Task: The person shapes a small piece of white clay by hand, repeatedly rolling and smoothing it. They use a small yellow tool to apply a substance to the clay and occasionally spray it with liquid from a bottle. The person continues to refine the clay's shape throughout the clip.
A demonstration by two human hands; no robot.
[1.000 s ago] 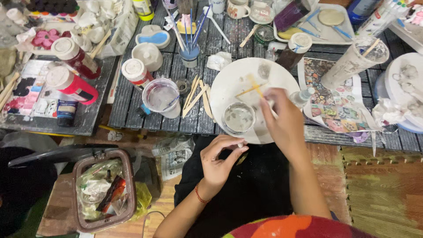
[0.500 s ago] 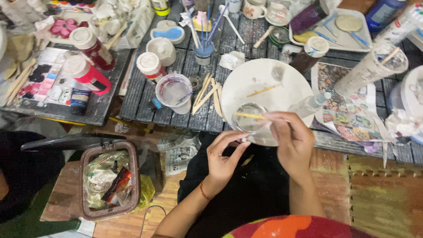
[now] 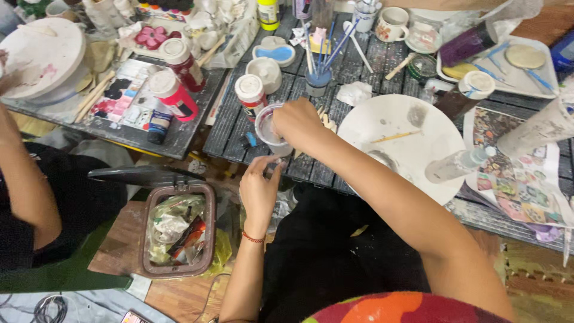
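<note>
My right hand [image 3: 299, 122] reaches left across the dark slatted table [image 3: 230, 128] and closes over the rim of a clear plastic cup [image 3: 267, 133] of cloudy water. Below the table edge, my left hand [image 3: 260, 188] is raised with its fingers bunched, the tips right under the cup's base; I cannot see whether it holds anything. To the right lies a round white plate [image 3: 412, 140] with a thin yellow stick [image 3: 390, 137] on it.
Red paint bottles [image 3: 176, 93] and a white-capped bottle [image 3: 251, 96] stand left of the cup, a blue cup of brushes [image 3: 317, 78] behind it. A clear bottle [image 3: 454, 166] lies on the plate's edge. A brown bin [image 3: 179, 230] with rubbish sits on the floor. Another person's arm [image 3: 24, 179] is at far left.
My right hand left the white plate and the yellow stick, and moved left onto the plastic cup. My left hand rose from my lap to the cup's base. The view shifted left.
</note>
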